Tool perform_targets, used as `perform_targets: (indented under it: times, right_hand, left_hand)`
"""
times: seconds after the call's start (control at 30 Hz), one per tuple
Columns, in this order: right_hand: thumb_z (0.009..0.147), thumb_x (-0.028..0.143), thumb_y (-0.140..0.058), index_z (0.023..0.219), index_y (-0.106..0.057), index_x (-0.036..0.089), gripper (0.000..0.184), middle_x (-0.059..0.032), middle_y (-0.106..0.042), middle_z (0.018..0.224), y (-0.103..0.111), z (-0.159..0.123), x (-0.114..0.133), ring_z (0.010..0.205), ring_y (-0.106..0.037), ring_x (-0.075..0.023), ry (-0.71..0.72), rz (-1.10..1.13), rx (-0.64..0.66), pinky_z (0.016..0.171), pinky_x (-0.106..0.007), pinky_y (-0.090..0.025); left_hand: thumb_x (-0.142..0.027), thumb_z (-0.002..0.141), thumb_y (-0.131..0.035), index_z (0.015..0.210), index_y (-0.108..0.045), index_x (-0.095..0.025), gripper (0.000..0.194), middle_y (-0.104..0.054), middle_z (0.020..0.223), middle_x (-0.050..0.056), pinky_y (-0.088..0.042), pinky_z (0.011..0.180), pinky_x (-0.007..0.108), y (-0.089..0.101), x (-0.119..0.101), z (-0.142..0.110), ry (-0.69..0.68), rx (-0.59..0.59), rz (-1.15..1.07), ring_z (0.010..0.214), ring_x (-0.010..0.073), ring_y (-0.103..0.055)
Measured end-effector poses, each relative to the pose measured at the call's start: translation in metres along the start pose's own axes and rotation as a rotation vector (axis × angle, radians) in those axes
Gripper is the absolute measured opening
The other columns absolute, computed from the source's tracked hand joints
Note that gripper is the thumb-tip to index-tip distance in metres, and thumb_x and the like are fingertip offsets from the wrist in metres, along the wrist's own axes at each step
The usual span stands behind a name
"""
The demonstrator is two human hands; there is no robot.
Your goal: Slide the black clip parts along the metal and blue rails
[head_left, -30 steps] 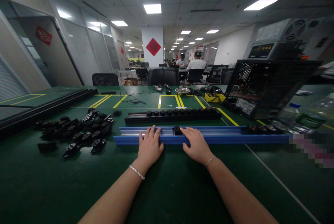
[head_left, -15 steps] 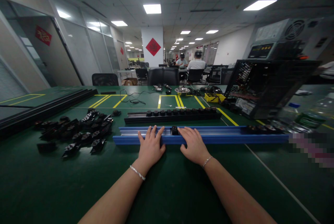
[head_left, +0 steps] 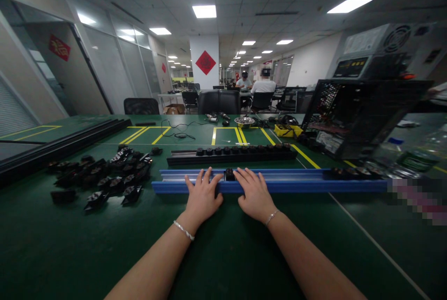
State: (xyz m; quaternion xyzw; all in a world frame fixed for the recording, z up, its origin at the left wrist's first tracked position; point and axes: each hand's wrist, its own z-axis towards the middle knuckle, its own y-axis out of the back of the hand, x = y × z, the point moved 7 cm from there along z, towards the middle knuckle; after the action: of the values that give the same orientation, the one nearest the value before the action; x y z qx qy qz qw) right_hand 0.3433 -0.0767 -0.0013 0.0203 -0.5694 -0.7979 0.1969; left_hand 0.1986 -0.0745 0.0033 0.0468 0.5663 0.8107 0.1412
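A long blue rail (head_left: 300,187) with a channel lies across the table in front of me. One small black part (head_left: 229,174) sits in the channel between my hands. My left hand (head_left: 203,197) rests on the rail with fingers spread, its index fingertip close to the part's left side. On the other side, my right hand (head_left: 254,196) lies over the rail, fingers stretched out, fingertips at the part's right side. Neither hand is wrapped round anything. Similar dark parts (head_left: 356,173) fill the rail's right end.
Behind the blue rail stands a black rail (head_left: 230,156) holding several round-topped parts. A pile of loose black parts (head_left: 115,174) lies left. An open computer case (head_left: 366,113) and a plastic bottle (head_left: 415,162) stand right. A metal bowl (head_left: 244,121) and long black rails (head_left: 63,146) lie farther back.
The small black part has slid a little to the left along the channel. My right hand has moved left with it, while my left hand has stayed nearly still.
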Motion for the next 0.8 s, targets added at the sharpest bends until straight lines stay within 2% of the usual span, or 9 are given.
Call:
perform_targets:
  times: [0.27, 0.43, 0.8]
  right_hand:
    - [0.065, 0.014, -0.044, 0.137, -0.038, 0.024, 0.073, -0.0028, -0.034, 0.146, -0.001, 0.001, 0.003, 0.134, -0.025, -0.0247, 0.002, 0.012, -0.001, 0.110, -0.054, -0.009]
    - [0.067, 0.016, -0.046, 0.138, -0.036, 0.028, 0.073, -0.0021, -0.037, 0.145, -0.005, 0.001, 0.007, 0.133, -0.026, -0.0254, 0.004, 0.013, -0.012, 0.109, -0.056, -0.005]
    - [0.071, 0.023, -0.052, 0.138, -0.033, 0.039, 0.071, -0.0025, -0.037, 0.144, -0.010, 0.003, 0.007, 0.132, -0.028, -0.0278, -0.023, -0.049, -0.027, 0.107, -0.056, -0.009]
  left_hand:
    - [-0.032, 0.075, -0.055, 0.125, -0.045, -0.040, 0.051, -0.034, 0.146, 0.005, -0.009, 0.101, 0.072, -0.006, -0.017, -0.004, -0.138, 0.007, -0.040, 0.135, 0.0335, -0.024]
    - [-0.034, 0.075, -0.055, 0.131, -0.040, -0.041, 0.058, -0.033, 0.147, 0.007, -0.011, 0.101, 0.070, -0.007, -0.019, -0.004, -0.130, -0.001, 0.004, 0.135, 0.0355, -0.024]
    - [-0.038, 0.076, -0.054, 0.133, -0.039, -0.040, 0.059, -0.032, 0.148, 0.008, -0.015, 0.100, 0.067, -0.012, -0.020, 0.000, -0.050, -0.017, 0.089, 0.133, 0.0385, -0.025]
